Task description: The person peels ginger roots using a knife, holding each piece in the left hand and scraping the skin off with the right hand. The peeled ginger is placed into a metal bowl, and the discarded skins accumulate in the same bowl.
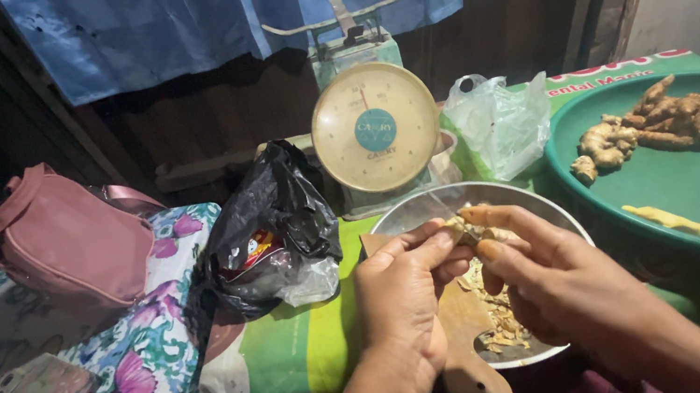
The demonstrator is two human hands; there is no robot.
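Holding peelings, metal bowl (551,208) beside root-filled green tray (699,185).

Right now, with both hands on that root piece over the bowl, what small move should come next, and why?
Probably another short scrape: the left hand and right hand pinch a root piece above the metal bowl, where peelings already lie.

The bowl (502,196) is shiny grey metal. A smooth brown wooden board (473,365) lies across it. The big green tray (699,185) is smooth plastic with a dull shine, and the roots (670,124) on it look rough and knobbly. The black bag (272,214) is thin, crinkly, glossy plastic. The pink handbag (59,240) looks like soft matt leather. The flowered cloth (143,373) looks woven. The scale (373,126) has a smooth, pale face.
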